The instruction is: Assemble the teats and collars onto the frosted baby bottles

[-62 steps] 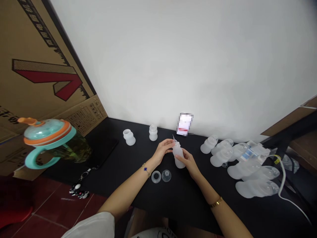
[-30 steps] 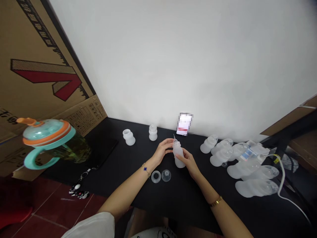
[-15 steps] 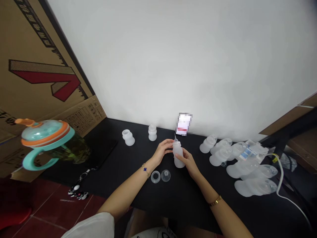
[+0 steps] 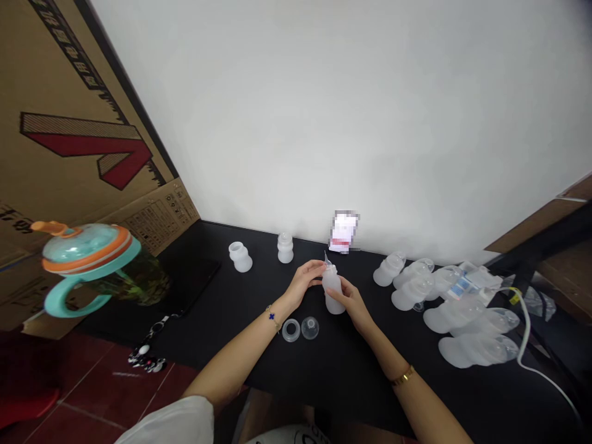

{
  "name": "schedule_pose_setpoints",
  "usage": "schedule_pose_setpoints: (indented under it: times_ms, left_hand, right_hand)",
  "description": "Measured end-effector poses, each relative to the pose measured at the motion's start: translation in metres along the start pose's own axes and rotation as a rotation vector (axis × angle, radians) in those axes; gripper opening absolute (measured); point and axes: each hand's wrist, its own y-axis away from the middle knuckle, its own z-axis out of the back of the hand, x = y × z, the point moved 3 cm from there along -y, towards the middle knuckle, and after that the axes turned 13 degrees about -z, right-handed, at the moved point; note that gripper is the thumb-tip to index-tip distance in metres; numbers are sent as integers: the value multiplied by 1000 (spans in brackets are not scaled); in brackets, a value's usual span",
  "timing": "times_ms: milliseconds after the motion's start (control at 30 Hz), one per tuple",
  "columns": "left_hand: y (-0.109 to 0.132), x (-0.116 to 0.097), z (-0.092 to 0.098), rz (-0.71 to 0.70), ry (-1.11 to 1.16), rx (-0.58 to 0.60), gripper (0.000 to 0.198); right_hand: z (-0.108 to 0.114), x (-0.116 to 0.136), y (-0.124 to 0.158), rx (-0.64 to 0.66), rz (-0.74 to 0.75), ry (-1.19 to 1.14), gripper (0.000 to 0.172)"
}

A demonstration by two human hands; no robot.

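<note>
My right hand [image 4: 349, 300] is wrapped round the body of a frosted white baby bottle [image 4: 333, 296], which is nearly upright over the black table. At the bottle's mouth, the fingers of my left hand [image 4: 305, 280] are closed on a small clear pointed piece [image 4: 327, 258]; its lower end is hidden by the fingers. Close to my left wrist, a translucent ring [image 4: 291, 330] and a clear domed cap [image 4: 310, 328] lie side by side on the table.
An uncapped small bottle [image 4: 240, 256] and a capped one [image 4: 285, 248] stand at the back left. A lit phone [image 4: 343, 232] leans against the wall. Several capped bottles [image 4: 456, 314] lie at right beside a white cable [image 4: 525, 333]. A large teal-handled jug [image 4: 92, 265] stands far left.
Both hands stay at the bottle. The clear pointed piece at its mouth has shifted very slightly; everything else looks the same apart from a slight camera shift.
</note>
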Motion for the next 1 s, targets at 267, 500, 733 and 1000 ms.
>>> schedule_pose_setpoints:
  times_ms: [267,500,733,1000]
  left_hand:
    - [0,0,0,2,-10,2,34]
    - [0,0,2,1,3,21,40]
    - [-1,0,3,-4,-5,29,38]
    - [-1,0,2,2,-12,33,40]
  right_hand:
    - [-1,1,1,-14,-8,16,52]
    - [-1,3,2,-20,-4,18,53]
    - [0,2,1,-5,-1,12,55]
    - [0,1,0,-12,-8,28,55]
